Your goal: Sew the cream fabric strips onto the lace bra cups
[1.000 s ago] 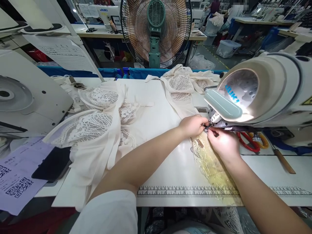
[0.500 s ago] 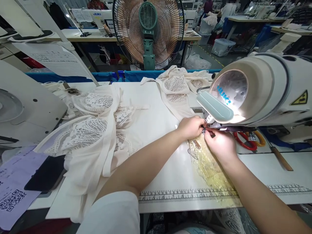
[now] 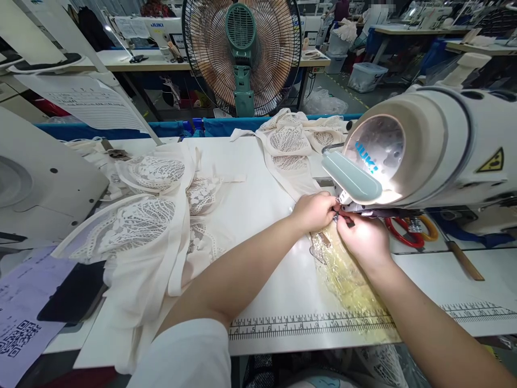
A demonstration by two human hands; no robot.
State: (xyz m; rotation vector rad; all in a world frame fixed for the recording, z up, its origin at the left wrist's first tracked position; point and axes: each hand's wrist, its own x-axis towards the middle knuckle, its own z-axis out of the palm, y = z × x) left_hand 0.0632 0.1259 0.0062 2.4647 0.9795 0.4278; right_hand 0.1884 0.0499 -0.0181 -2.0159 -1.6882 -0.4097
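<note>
At the needle end of the sewing machine (image 3: 428,145), my left hand (image 3: 315,211) is closed, fingertips pinched together beside the presser foot area. My right hand (image 3: 365,234) is also closed, thumb and finger meeting the left fingertips from the right. What they pinch is small and dark, partly hidden by the fingers, and cannot be made out. Under my right hand and wrist lies a crinkled clear bag with yellow contents (image 3: 347,280). Pale lace bra pieces (image 3: 285,143) lie on the table just behind my left hand.
More cream lace bra pieces (image 3: 149,221) are heaped at left, beside a dark phone-like slab (image 3: 72,293) and a purple sheet (image 3: 24,302). Red-handled scissors (image 3: 404,237) and a wooden-handled tool (image 3: 464,261) lie right. A ruler strip (image 3: 299,326) edges the table; a fan (image 3: 242,59) stands behind.
The whole view has shifted slightly left as the camera turned. Both hands stay pinched at the same place by the needle; nothing else has visibly moved.
</note>
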